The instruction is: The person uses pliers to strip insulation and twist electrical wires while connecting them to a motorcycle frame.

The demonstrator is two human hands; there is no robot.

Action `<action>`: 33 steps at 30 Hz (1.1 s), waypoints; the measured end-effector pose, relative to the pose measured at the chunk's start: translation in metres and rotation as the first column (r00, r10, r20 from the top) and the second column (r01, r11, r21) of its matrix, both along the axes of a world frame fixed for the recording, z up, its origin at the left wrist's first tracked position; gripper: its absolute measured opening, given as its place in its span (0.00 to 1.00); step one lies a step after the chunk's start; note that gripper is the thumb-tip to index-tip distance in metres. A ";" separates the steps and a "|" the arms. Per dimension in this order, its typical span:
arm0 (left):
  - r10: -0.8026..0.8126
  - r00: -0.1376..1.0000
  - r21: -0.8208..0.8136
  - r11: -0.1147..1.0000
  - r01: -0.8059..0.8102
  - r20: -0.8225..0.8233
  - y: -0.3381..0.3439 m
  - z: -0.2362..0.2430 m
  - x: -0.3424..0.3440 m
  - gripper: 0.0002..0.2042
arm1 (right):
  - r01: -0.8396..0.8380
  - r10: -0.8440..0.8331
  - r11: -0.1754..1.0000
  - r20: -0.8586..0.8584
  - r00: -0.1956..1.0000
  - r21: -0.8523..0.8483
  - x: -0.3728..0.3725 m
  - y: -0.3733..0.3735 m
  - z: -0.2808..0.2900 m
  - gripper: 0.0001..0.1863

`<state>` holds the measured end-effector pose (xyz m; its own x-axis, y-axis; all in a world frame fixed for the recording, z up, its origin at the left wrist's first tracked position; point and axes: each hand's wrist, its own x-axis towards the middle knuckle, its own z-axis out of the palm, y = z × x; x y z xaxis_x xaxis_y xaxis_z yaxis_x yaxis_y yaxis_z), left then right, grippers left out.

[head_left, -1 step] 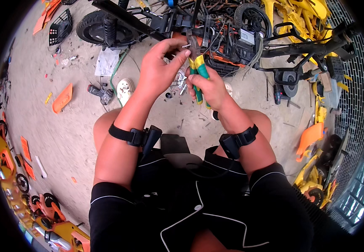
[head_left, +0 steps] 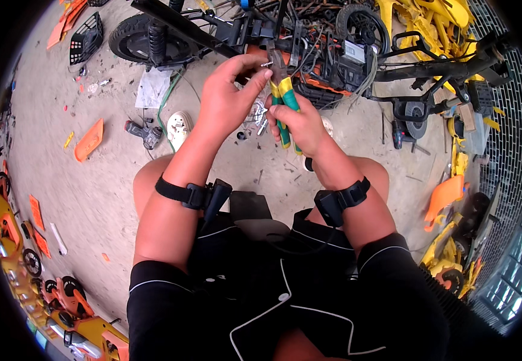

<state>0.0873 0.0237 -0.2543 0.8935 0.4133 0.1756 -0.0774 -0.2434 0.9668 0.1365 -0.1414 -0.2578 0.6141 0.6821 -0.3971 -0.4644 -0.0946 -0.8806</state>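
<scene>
My right hand [head_left: 300, 123] is wrapped round the green-and-yellow handles of a pair of pliers [head_left: 287, 96]. Their dark metal jaws point away from me, close to the fingers of my left hand [head_left: 232, 90]. Between thumb and forefinger, the left hand pinches a small silvery metal piece [head_left: 267, 64] beside the jaws; its exact kind is too small to make out. Just past both hands lies a stripped black vehicle frame [head_left: 231, 51] with a wheel [head_left: 146, 39], bundled wires and an orange-edged battery area. Small shiny metal parts [head_left: 259, 114] lie on the floor below the hands.
A cordless drill [head_left: 145, 133] lies left of my shoe, near an orange panel [head_left: 89, 141]. Another power tool [head_left: 399, 133] rests at the right. Yellow plastic panels [head_left: 435, 24] are heaped at the far right, by a brick wall [head_left: 510, 120]. A black basket [head_left: 86, 39] stands far left.
</scene>
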 end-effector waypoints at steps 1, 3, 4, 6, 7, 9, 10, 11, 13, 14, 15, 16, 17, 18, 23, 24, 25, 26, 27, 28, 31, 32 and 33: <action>0.029 0.999 0.024 0.999 -0.028 -0.028 -0.001 0.005 0.000 0.12 | 0.002 -0.002 1.000 0.008 1.000 0.000 0.001 0.000 -0.001 0.08; 0.053 0.998 -0.025 0.998 -0.054 -0.046 -0.004 0.009 -0.002 0.10 | -0.008 0.009 1.000 0.039 0.999 -0.022 0.000 -0.001 -0.003 0.08; 0.064 0.996 -0.046 0.997 -0.067 -0.054 -0.004 0.010 -0.002 0.10 | -0.013 0.015 0.999 0.056 0.998 -0.030 -0.001 0.000 -0.003 0.08; 0.076 0.995 -0.029 0.997 -0.078 -0.071 -0.005 0.007 -0.002 0.09 | -0.008 0.016 0.997 0.093 0.996 -0.081 -0.001 -0.001 -0.003 0.10; 0.081 0.993 -0.019 0.996 -0.083 -0.081 -0.004 0.006 -0.003 0.08 | -0.005 0.017 0.995 0.110 0.994 -0.104 -0.002 -0.001 -0.003 0.10; 0.102 0.992 0.039 0.994 -0.099 -0.071 -0.005 0.006 -0.002 0.08 | 0.032 0.042 0.976 0.330 0.943 -0.215 0.000 -0.002 -0.010 0.12; 0.114 0.991 0.066 0.992 -0.110 -0.064 -0.006 0.006 -0.002 0.07 | 0.057 0.067 0.962 0.433 0.899 -0.267 0.001 -0.002 -0.011 0.13; 0.127 0.989 0.090 0.989 -0.121 -0.070 -0.006 0.007 -0.002 0.07 | 0.093 0.078 0.947 0.502 0.861 -0.306 0.001 -0.001 -0.011 0.13; 0.153 0.985 0.136 0.981 -0.141 -0.077 -0.008 0.008 -0.002 0.07 | 0.172 0.113 0.911 0.630 0.768 -0.374 0.000 0.000 -0.007 0.15; 0.146 0.986 0.066 0.988 -0.140 -0.086 -0.009 0.008 -0.002 0.07 | 0.159 0.092 0.924 0.604 0.792 -0.349 0.000 0.000 -0.007 0.14; 0.138 0.986 -0.004 0.990 -0.139 -0.094 -0.010 0.006 -0.002 0.07 | 0.147 0.071 0.935 0.577 0.814 -0.323 0.000 -0.001 -0.008 0.14; 0.129 0.987 -0.069 0.988 -0.137 -0.098 -0.008 0.006 -0.001 0.07 | 0.138 0.047 0.947 0.550 0.834 -0.290 0.001 0.000 -0.007 0.14; 0.096 0.990 -0.177 0.978 -0.112 -0.099 -0.005 0.005 -0.001 0.07 | 0.047 0.033 0.974 0.343 0.939 -0.223 0.003 0.000 -0.004 0.13; 0.062 0.993 -0.283 0.955 -0.087 -0.097 -0.002 0.004 0.000 0.07 | -0.028 0.044 0.991 0.116 0.992 -0.134 0.005 -0.002 0.000 0.13; -0.004 0.995 -0.513 0.857 -0.045 -0.095 0.004 -0.001 0.001 0.08 | -0.048 0.086 0.978 0.180 0.980 -0.205 0.007 -0.003 -0.001 0.13; 0.006 0.994 -0.456 0.888 -0.056 -0.110 0.003 -0.002 0.001 0.08 | 0.033 0.100 0.947 0.391 0.915 -0.320 0.006 -0.003 -0.002 0.13; 0.018 0.992 -0.395 0.916 -0.066 -0.124 0.002 -0.003 0.000 0.08 | 0.137 0.138 0.903 0.577 0.805 -0.407 0.005 -0.002 -0.004 0.13; 0.030 0.990 -0.332 0.940 -0.074 -0.138 0.002 -0.003 0.000 0.08 | 0.257 0.197 0.848 0.727 0.657 -0.463 0.004 0.000 -0.004 0.14; 0.030 0.990 -0.347 0.935 -0.078 -0.141 0.002 -0.004 0.001 0.08 | 0.274 0.187 0.837 0.718 0.670 -0.474 0.002 0.002 -0.003 0.15; 0.032 0.990 -0.364 0.928 -0.081 -0.139 0.003 -0.004 0.002 0.09 | 0.292 0.179 0.824 0.713 0.678 -0.485 0.002 0.004 0.001 0.15; 0.018 0.986 -0.513 0.852 -0.102 -0.166 0.002 -0.003 0.003 0.08 | 0.014 0.037 0.949 0.158 0.987 -0.314 0.008 -0.003 0.003 0.17; 0.008 0.984 -0.573 0.812 -0.111 -0.179 0.002 -0.002 0.004 0.08 | -0.072 0.048 0.987 -0.165 0.985 -0.143 0.011 -0.004 0.003 0.18; -0.001 0.983 -0.577 0.810 -0.107 -0.184 0.002 -0.001 0.005 0.08 | -0.059 0.057 0.965 -0.013 0.998 -0.255 0.012 -0.004 0.003 0.18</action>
<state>0.0924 0.0260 -0.2557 0.8601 0.4370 -0.2631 0.0943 0.3706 0.9240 0.1490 -0.1456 -0.2545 0.5738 0.5920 -0.5659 -0.4565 -0.3426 -0.8211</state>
